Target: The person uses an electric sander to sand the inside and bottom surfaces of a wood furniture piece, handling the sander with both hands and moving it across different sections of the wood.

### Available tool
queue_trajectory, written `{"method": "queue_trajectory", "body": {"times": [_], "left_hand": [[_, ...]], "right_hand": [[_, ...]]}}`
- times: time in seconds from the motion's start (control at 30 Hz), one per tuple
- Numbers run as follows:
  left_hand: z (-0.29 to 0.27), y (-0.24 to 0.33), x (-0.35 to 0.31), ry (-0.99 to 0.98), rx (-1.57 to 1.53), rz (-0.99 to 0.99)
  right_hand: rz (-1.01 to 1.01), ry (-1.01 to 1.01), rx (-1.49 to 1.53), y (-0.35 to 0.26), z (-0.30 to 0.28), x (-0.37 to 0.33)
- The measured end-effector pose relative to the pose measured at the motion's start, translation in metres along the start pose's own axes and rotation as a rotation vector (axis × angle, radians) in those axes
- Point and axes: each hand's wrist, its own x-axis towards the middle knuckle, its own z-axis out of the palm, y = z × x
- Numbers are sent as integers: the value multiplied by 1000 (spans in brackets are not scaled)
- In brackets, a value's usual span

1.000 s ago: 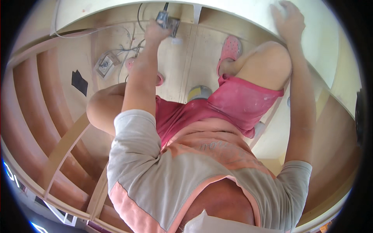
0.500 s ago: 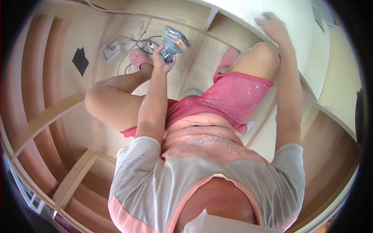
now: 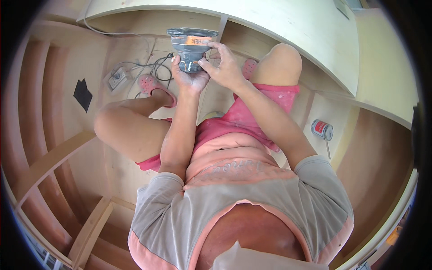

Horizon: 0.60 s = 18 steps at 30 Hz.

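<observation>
A dark power sander (image 3: 192, 51) with an orange band is held up in front of me, its flat pad turned toward the far side. My left hand (image 3: 191, 80) wraps round the sander's near end from below, palm up and dusty. From the right, my right hand (image 3: 225, 67) touches the sander's side, with the index finger at the orange band and the thumb lower on the body. What lies between these fingers is partly hidden.
Tangled grey cables (image 3: 157, 67) and a socket box (image 3: 117, 78) lie at the far left, near a black sheet (image 3: 83, 95). A tin (image 3: 320, 129) stands at right beside a thin stick. Wooden frames (image 3: 92, 231) and a large pale panel (image 3: 310, 38) surround me.
My right hand has come off the pale panel and moved left to the sander. The sander has turned so its pad points away. The view has shifted, showing the tin.
</observation>
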Motion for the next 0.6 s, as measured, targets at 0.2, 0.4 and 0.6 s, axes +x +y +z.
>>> {"method": "queue_trajectory", "body": {"times": [0.2, 0.4, 0.6], "left_hand": [[6, -12, 7, -47, -56, -12], [-2, -10, 8, -22, -98, 4], [17, -16, -1, -52, -164, -76]], "right_hand": [[116, 57, 214, 17, 5, -8], [179, 7, 135, 11, 6, -5], [335, -20, 508, 23, 8, 3]]}}
